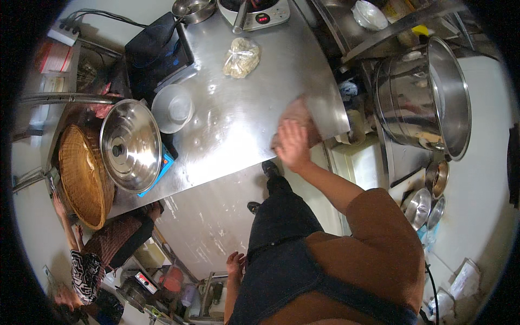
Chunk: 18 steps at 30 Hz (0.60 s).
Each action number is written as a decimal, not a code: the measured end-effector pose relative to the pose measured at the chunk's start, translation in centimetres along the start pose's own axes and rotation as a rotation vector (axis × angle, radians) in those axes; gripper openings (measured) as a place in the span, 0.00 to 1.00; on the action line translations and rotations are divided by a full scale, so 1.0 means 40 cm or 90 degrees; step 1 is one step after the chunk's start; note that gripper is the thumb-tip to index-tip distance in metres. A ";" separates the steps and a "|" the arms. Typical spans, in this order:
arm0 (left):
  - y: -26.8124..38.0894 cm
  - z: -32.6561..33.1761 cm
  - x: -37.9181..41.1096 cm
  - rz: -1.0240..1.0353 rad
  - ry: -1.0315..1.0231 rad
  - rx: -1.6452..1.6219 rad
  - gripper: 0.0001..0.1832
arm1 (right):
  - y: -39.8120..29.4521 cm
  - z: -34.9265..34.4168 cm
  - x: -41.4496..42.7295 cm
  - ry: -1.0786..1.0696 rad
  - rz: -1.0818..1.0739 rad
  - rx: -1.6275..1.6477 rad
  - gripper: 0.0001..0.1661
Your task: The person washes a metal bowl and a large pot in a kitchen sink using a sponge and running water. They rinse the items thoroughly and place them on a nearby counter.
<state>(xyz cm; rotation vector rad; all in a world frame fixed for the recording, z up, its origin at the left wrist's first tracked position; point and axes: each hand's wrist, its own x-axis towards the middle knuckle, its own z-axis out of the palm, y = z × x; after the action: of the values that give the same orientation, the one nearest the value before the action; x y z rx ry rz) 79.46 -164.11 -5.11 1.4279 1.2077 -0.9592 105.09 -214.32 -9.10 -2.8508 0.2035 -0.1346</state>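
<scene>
My right hand [292,142] lies flat, fingers spread, on a brown cloth [300,118] at the near right corner of a stainless steel table [260,101]. Both hand and cloth are slightly blurred. My left hand [236,263] hangs low beside my dark apron, with its fingers loosely bent and nothing seen in it. Farther up the table rests a knotted clear plastic bag [242,57] of pale, lumpy food. A translucent plastic bowl [173,108] stands at the table's left, beside a large round metal lid [131,146] with a black knob.
An induction cooker [260,18] and a saucepan [194,10] stand at the far edge. A wicker basket [85,176] is at left, near another person [87,260]. A large steel pot [422,97] stands at right, with metal bowls [418,208] below it.
</scene>
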 end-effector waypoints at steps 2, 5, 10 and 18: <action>0.003 0.012 0.014 -0.010 -0.012 0.048 0.22 | -0.040 0.009 0.096 -0.018 -0.108 0.085 0.42; 0.020 0.024 -0.039 0.021 0.010 -0.014 0.21 | -0.007 0.000 0.316 -0.076 -0.142 -0.047 0.43; -0.077 -0.190 -0.036 -0.065 0.071 -0.185 0.22 | 0.251 0.095 0.662 0.015 0.011 -0.181 0.41; -0.149 -0.058 -0.168 -0.011 0.215 0.077 0.19 | 0.436 0.063 0.586 0.099 0.253 -0.298 0.40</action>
<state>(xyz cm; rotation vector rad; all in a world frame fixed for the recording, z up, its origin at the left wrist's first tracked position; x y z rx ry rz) 72.26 -163.10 0.65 1.7282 1.4278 -0.8353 126.27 -233.78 -14.75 -3.1777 0.9367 -0.2543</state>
